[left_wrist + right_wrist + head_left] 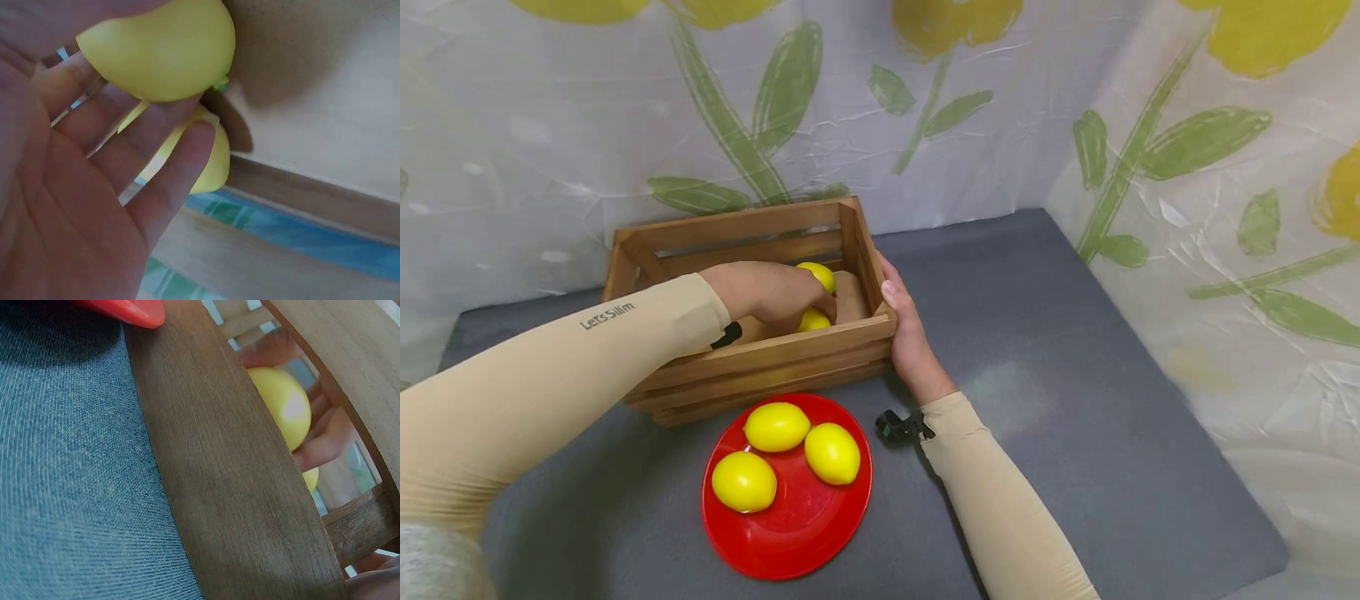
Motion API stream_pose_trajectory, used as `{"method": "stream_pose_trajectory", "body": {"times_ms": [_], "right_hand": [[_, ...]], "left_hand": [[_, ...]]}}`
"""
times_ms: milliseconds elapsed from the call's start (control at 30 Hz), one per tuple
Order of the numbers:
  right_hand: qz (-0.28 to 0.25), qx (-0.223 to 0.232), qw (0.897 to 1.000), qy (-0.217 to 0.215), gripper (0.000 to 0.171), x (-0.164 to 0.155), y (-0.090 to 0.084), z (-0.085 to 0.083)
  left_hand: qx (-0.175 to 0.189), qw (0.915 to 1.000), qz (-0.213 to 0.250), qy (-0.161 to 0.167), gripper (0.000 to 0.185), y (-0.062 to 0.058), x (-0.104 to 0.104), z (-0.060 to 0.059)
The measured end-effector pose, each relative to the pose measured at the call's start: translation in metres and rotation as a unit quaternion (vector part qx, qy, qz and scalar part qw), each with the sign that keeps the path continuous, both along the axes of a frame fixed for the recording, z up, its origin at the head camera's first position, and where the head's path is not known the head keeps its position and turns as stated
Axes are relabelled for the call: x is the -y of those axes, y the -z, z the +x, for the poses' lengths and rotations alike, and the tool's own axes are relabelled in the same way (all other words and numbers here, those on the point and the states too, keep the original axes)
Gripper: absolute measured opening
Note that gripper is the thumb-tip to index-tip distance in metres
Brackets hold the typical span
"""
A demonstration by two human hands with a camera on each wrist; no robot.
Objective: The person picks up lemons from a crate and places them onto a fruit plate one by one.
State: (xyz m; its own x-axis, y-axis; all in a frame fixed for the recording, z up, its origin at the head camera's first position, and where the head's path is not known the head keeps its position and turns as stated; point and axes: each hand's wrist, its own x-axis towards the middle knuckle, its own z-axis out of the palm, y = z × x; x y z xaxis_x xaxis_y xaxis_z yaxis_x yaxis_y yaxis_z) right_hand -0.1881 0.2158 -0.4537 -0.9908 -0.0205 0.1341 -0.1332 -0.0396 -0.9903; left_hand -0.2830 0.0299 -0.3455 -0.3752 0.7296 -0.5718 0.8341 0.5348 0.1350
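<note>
As the left hand (pixel 775 293) curls round one lemon (pixel 169 53), brushing the second lemon (pixel 215 164) could set it rolling. The right hand (pixel 912 337), nearly straight, rests against the crate (pixel 775 358).

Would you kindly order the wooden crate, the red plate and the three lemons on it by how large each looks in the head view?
1. Wooden crate
2. Red plate
3. Upper lemon, right lemon and left lemon: too alike to rank.
</note>
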Motion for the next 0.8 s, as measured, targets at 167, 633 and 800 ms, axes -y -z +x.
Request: {"method": "stream_pose_trajectory", "body": {"times_ms": [167, 633, 800], "right_hand": [[0.002, 0.007, 1.0, 0.0, 0.084, 0.002, 0.0, 0.003], [-0.016, 0.012, 1.0, -0.001, 0.087, 0.005, -0.002, 0.002], [-0.022, 0.005, 1.0, 0.001, 0.086, 0.005, -0.002, 0.001]], "left_hand": [[-0.012, 0.9998, 0.012, -0.01, 0.053, -0.011, 0.005, 0.007], [-0.062, 0.9916, 0.086, -0.073, 0.06, -0.067, 0.037, 0.023], [-0.073, 0.9892, 0.101, -0.078, 0.059, -0.077, 0.048, 0.028]]}}
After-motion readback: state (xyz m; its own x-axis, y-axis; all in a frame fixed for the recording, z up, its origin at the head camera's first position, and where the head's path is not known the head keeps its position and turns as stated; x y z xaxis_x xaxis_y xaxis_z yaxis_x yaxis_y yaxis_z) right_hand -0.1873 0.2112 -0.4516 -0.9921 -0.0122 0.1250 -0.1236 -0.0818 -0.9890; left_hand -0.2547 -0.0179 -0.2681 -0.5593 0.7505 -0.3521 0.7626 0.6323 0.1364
